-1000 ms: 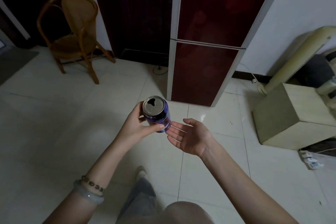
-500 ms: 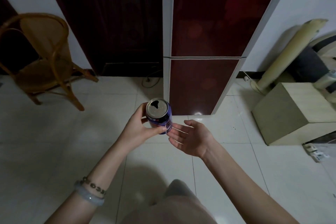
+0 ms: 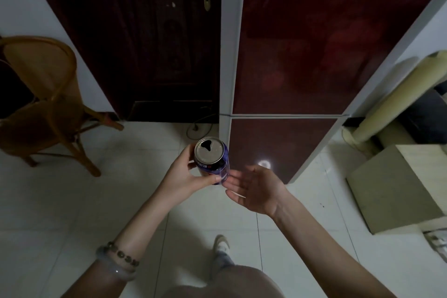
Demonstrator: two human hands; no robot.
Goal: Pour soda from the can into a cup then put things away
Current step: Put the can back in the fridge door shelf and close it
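A blue soda can [image 3: 212,161] with an opened silver top is held upright in front of me, above the tiled floor. My left hand [image 3: 183,175] grips it around the side, thumb near its lower edge. My right hand [image 3: 254,189] is palm up just right of the can, fingers spread, fingertips close to the can's base. No cup is in view.
A dark red two-door fridge [image 3: 302,75] stands straight ahead, a dark door [image 3: 150,43] to its left. A wicker chair [image 3: 46,104] is at the left. A beige box [image 3: 396,186] and a rolled mat [image 3: 396,97] are at the right. White tiled floor [image 3: 72,201] lies below.
I have moved closer to the fridge and my view has tilted up. The can stays in my left hand, with my right hand still open beside it.
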